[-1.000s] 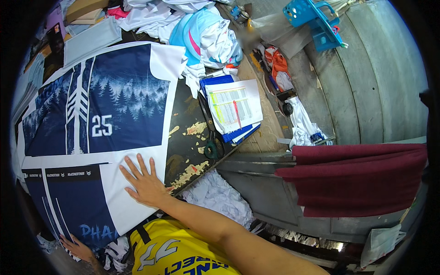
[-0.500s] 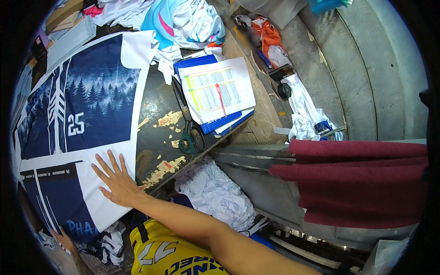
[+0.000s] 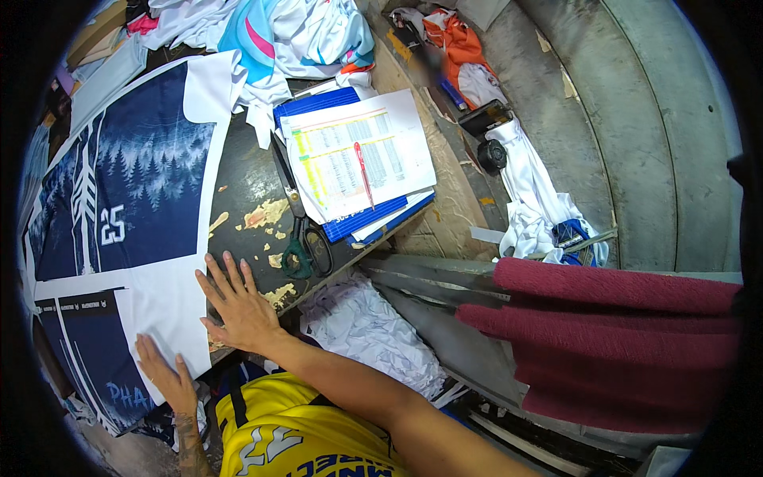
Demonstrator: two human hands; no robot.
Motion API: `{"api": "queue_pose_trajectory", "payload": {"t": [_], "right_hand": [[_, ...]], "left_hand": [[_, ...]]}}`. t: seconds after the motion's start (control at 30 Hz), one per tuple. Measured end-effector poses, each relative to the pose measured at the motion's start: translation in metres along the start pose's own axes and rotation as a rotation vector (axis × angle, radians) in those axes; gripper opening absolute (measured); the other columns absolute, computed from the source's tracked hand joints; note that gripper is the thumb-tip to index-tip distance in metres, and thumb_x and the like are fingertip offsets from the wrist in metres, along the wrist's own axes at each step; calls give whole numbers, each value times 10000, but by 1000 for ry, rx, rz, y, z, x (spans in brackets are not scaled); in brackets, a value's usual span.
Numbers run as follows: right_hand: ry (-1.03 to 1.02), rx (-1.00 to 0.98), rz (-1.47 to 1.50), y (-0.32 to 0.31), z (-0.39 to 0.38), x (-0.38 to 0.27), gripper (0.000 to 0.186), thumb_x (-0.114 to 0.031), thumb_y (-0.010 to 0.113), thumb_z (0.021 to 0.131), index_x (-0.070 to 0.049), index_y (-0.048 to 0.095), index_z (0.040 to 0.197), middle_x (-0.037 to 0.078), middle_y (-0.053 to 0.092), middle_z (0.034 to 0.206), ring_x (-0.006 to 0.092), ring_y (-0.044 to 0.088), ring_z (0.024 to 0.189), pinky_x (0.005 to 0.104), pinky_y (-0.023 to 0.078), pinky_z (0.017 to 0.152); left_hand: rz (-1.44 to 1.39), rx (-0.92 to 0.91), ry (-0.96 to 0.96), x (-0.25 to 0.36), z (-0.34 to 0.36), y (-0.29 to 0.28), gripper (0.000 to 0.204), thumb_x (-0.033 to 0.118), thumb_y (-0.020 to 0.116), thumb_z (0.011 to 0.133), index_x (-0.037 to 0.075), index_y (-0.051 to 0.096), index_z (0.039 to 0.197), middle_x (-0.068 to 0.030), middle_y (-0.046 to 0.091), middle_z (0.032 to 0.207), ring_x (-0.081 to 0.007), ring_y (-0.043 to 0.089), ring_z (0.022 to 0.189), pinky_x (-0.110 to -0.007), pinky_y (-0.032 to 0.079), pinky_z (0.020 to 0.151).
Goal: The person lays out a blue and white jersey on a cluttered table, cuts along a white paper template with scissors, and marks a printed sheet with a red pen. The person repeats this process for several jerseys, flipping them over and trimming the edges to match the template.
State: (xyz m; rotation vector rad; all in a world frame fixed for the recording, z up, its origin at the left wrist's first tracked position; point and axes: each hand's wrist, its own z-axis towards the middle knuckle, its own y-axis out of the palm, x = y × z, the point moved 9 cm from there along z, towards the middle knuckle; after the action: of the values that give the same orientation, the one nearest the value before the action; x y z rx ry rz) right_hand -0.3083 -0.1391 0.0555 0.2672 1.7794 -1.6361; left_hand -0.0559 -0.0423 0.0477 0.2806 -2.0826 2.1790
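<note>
While a large printed sheet (image 3: 119, 238), navy with pale trees and white margins, lies spread across the dark worktable (image 3: 246, 171), the person presses both hands flat on its near white edge. Right hand (image 3: 238, 306) is open, fingers splayed; left hand (image 3: 167, 378) is likewise flat, gripping nothing. Green-handled scissors (image 3: 302, 238) lie just beside, near a paper chart (image 3: 358, 155) with a red pen (image 3: 364, 171).

Both hands flat, palms down.
Right hand (image 3: 238, 306) had fingers spread, forearm stretched out from lower right; left hand (image 3: 168, 383) lay flat lower left.
</note>
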Motion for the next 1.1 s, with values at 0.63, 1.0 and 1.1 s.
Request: {"api": "queue_pose_trajectory", "payload": {"t": [0.63, 1.0, 1.1], "right_hand": [[14, 32, -42, 2, 0, 0, 763, -441, 578, 1048, 7, 430, 1648, 260, 257, 1782, 489, 205, 1649, 604, 140, 1345], [22, 34, -57, 4, 0, 1, 734, -421, 574, 1053, 1, 445, 1640, 250, 266, 1781, 482, 201, 1652, 607, 142, 1344], [13, 84, -64, 2, -2, -1, 728, -405, 578, 1052, 3, 446, 1640, 250, 281, 1776, 479, 213, 1650, 610, 151, 1342]], "left_hand": [[190, 38, 20, 39, 13, 8, 676, 367, 380, 1122, 106, 305, 1740, -152, 265, 1810, -375, 188, 1688, -626, 113, 1339], [180, 30, 17, 36, 12, 10, 695, 383, 403, 1111, 104, 305, 1740, -155, 269, 1808, -383, 200, 1683, -631, 121, 1335], [185, 30, 14, 37, 13, 9, 706, 412, 405, 1112, 101, 309, 1738, -165, 269, 1806, -384, 202, 1682, -628, 118, 1336]]}}
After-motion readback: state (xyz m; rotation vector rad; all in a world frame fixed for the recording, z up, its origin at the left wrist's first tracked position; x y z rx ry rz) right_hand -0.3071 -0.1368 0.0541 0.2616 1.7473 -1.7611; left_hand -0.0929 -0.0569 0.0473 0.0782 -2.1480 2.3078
